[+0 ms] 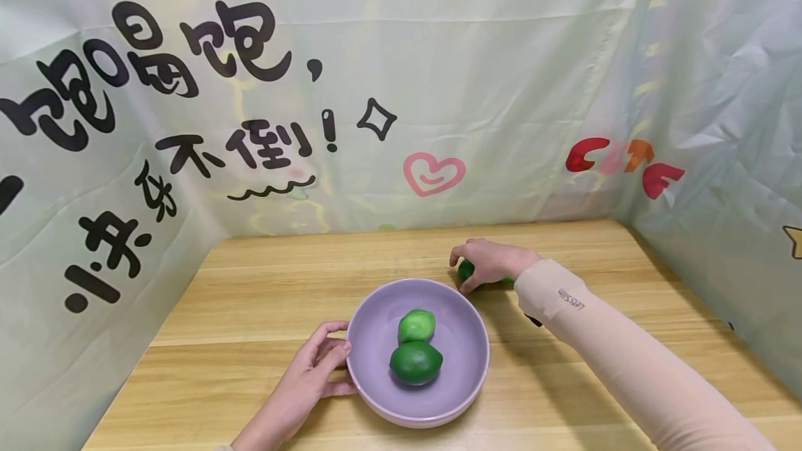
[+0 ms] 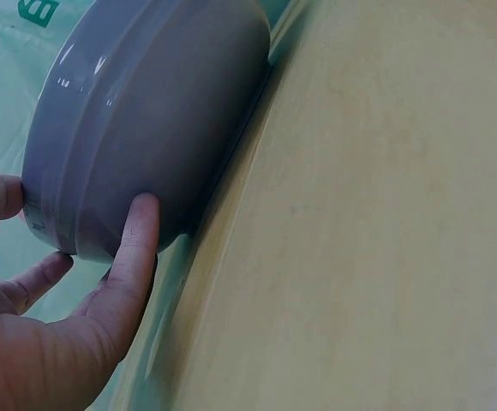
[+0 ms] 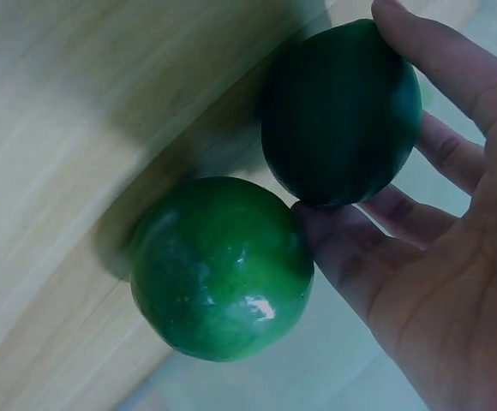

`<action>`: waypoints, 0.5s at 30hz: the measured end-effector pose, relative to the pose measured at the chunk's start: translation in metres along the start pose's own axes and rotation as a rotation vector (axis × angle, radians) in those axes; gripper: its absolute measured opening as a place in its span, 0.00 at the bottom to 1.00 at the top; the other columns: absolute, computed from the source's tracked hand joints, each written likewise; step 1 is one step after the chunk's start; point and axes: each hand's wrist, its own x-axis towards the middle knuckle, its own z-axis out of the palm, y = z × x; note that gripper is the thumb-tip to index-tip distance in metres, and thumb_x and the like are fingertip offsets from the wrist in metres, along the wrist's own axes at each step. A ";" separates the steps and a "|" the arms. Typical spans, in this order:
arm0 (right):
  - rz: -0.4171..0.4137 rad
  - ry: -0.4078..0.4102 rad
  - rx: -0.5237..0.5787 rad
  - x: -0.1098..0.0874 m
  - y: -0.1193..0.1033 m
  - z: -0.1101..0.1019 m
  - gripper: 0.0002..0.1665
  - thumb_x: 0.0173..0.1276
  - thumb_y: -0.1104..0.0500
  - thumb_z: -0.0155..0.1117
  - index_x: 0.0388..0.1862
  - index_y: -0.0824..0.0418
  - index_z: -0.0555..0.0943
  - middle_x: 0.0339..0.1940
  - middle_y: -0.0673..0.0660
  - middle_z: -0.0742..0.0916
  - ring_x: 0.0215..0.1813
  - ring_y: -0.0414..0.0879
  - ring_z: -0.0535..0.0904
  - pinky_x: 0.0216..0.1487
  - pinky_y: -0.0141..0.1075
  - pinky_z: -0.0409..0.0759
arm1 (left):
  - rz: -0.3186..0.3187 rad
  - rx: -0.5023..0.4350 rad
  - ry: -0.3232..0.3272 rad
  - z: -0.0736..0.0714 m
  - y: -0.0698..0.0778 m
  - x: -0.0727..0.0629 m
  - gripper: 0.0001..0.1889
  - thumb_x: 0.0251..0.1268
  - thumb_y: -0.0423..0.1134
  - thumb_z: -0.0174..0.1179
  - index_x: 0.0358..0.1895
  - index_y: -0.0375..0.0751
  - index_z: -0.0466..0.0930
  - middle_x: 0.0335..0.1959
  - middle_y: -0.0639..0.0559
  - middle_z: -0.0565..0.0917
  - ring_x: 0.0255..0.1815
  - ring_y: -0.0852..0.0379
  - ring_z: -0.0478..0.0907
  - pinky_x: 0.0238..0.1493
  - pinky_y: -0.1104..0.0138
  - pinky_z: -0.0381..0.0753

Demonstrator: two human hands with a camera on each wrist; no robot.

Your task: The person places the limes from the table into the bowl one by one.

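A round purple bowl [image 1: 464,339] stands on the wooden table with a light green lime [image 1: 416,326] and a darker green lime [image 1: 416,363] inside. My left hand [image 1: 311,371] holds the bowl's left side, its thumb at the rim and fingers spread against the outer wall, seen closely in the left wrist view. Behind the bowl to the right, my right hand [image 1: 495,261] reaches down over two more limes. In the right wrist view its thumb and fingers grip a dark green lime [image 3: 343,111]. A brighter green lime [image 3: 223,270] lies right beside it, near the fingertips.
The wooden table [image 1: 250,291] reaches back to a pale printed cloth [image 1: 501,89] hanging behind it. More cloth hangs along the left and right sides. My right sleeve [image 1: 614,339] crosses above the table's right part.
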 end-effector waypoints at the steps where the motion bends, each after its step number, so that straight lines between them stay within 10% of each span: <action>1: -0.004 0.001 -0.001 0.000 0.000 0.000 0.31 0.67 0.52 0.82 0.64 0.62 0.82 0.62 0.63 0.86 0.66 0.60 0.80 0.71 0.54 0.82 | 0.000 0.001 0.000 0.000 0.000 0.000 0.26 0.85 0.46 0.57 0.77 0.43 0.66 0.65 0.31 0.77 0.57 0.45 0.85 0.54 0.51 0.95; 15: 0.009 0.017 0.000 0.005 0.007 0.003 0.29 0.66 0.48 0.82 0.59 0.61 0.84 0.57 0.58 0.88 0.62 0.55 0.82 0.70 0.53 0.83 | 0.006 0.003 -0.009 0.000 0.000 0.000 0.26 0.85 0.46 0.57 0.77 0.42 0.66 0.65 0.31 0.77 0.58 0.44 0.85 0.55 0.52 0.95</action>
